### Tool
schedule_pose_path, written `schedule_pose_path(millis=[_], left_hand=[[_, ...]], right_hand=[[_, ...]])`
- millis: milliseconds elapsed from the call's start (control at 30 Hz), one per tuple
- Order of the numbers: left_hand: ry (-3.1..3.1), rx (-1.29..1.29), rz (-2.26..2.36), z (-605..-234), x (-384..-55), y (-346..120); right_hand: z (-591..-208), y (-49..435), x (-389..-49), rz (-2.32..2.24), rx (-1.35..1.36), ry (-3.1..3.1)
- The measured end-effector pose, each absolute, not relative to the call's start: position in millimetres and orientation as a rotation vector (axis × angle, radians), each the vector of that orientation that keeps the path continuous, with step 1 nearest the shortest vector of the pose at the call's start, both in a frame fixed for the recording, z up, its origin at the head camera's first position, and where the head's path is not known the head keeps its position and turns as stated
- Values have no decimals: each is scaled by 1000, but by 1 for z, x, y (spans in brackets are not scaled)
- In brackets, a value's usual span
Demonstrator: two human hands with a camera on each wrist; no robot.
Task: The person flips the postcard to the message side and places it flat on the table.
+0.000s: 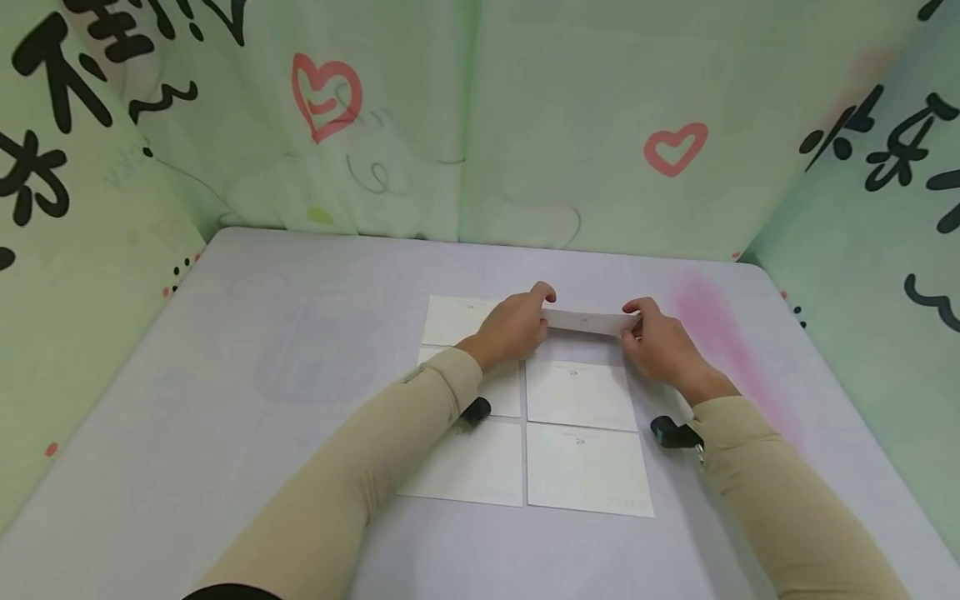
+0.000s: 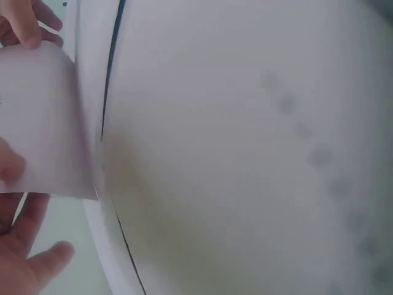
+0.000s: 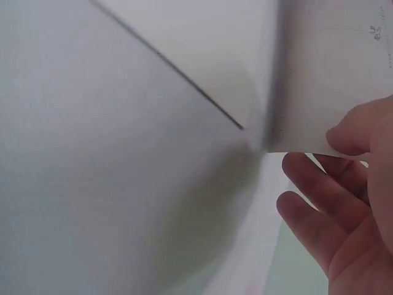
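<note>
A white card (image 1: 588,322) is lifted at the far right of a layout of white cards, tilted up off the table. My left hand (image 1: 516,327) pinches its left end. The right hand (image 1: 663,346) grips the other end, and in the right wrist view its thumb (image 3: 356,129) lies on the card's face with fingers behind the edge. Small faint print shows on the card (image 3: 325,80) there. Below it lie a middle right card (image 1: 577,400) and a near right card (image 1: 588,471). My left arm partly covers the left column, including the far left card (image 1: 453,318).
The cards lie on a pale table (image 1: 187,400) with a pink smear (image 1: 712,325) at right. Green printed cloth walls (image 1: 525,125) stand around its back and sides. A black wrist camera (image 1: 675,433) hangs under the right sleeve, another (image 1: 476,411) under the left.
</note>
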State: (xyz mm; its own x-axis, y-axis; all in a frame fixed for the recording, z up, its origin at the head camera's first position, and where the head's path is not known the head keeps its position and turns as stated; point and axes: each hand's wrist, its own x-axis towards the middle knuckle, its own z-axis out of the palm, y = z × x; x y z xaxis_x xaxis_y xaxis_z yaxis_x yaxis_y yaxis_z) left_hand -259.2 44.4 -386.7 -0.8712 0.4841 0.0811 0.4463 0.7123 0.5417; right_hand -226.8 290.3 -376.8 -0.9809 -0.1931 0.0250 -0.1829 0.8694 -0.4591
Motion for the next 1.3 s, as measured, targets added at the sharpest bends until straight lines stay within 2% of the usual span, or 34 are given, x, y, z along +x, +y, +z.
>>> schedule_pose_path(millis=[533,867,1300], left_hand=[[2893,872,1253,-379,-255,32],[2953,820,936,-390,-256,31],[2930,742,731,-389,-254,34]], right_hand=[[-361,284,-213,-1109,-158,3134],[-368,291,-211,-885,-303,3144],[-385,291,-220,-854,-243,3054]])
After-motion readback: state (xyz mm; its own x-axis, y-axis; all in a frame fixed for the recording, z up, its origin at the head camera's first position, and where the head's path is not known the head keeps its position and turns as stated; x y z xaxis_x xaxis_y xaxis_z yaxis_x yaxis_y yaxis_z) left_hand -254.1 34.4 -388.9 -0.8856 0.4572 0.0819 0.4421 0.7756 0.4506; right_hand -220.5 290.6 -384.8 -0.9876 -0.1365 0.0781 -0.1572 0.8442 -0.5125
